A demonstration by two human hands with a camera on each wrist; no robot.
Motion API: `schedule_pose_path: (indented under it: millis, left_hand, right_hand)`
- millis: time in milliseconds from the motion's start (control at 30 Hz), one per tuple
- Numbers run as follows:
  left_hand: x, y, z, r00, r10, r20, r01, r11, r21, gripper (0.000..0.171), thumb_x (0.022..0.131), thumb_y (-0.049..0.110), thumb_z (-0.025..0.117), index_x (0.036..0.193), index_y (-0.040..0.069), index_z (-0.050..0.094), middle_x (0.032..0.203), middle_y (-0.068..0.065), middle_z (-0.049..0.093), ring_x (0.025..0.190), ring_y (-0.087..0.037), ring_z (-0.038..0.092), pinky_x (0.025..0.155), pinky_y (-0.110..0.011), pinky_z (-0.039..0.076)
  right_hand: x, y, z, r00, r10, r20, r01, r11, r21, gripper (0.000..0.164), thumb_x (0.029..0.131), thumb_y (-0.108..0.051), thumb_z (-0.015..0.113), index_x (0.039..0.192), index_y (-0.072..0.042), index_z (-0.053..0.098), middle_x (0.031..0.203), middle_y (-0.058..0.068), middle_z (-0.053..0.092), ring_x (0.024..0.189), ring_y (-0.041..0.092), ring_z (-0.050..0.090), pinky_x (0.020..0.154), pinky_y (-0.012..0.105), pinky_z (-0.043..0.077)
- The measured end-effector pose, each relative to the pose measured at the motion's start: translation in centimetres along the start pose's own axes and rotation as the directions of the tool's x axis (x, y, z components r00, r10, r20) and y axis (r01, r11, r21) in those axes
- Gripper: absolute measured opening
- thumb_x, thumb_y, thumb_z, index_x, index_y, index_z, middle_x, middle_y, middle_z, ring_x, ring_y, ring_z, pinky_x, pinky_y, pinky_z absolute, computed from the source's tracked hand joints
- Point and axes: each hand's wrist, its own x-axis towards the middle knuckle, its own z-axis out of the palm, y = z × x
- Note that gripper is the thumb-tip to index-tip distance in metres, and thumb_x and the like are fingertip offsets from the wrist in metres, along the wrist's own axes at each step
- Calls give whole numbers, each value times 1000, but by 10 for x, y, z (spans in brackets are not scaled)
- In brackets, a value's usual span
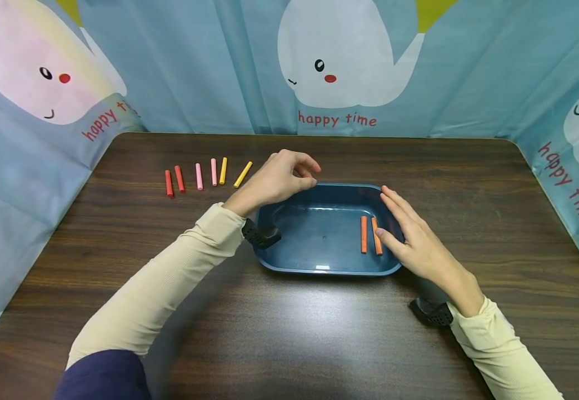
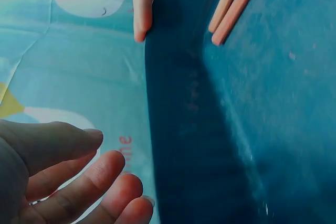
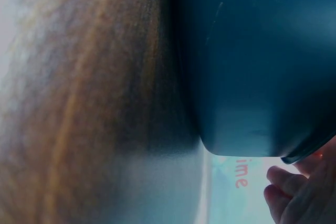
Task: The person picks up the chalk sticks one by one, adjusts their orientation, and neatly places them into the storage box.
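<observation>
A dark blue tray (image 1: 319, 273) stands on the table, with two short orange chalk-like sticks (image 1: 364, 235) lying side by side in its right part. My left hand (image 1: 286, 175) hovers at the tray's back left rim, its fingers loosely bent and nothing between them; the left wrist view shows the same empty fingers (image 2: 107, 174). At the tray's right end is my right hand (image 1: 414, 241), fingers straight along the rim and thumb reaching over the inside, close to the right orange stick. The tray's outer wall (image 3: 252, 77) fills much of the right wrist view.
Left of the tray, toward the back of the table (image 1: 289, 333), lie two red sticks (image 1: 169, 183), two pink sticks (image 1: 199, 176) and two yellow sticks (image 1: 243, 174). A blue curtain (image 1: 189, 66) with whale prints hangs along the back and sides.
</observation>
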Motion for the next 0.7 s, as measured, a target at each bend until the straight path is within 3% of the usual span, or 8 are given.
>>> schedule_pose_path:
  millis: [333, 700]
  left_hand:
    - [-3, -23, -25, 996, -36, -86, 39, 998, 40, 27, 93, 13, 66, 120, 8, 68, 105, -11, 72, 92, -23, 66, 81, -35, 50]
    - [-2, -51, -34, 988, -76, -137, 87, 993, 79, 29, 94, 13, 65, 122, 7, 67, 107, -14, 70, 98, -26, 64, 83, -39, 49]
  right_hand:
    - [0, 0, -1, 1000, -12, -7, 13, 1000, 10, 67, 99, -20, 58, 156, -5, 26, 167, 5, 18, 152, 32, 22, 113, 63, 28]
    - [0, -1, -1, 1000, -5, 0, 5, 1000, 7, 67, 99, -20, 57, 156, -4, 27, 166, 6, 18, 150, 34, 25, 111, 64, 30]
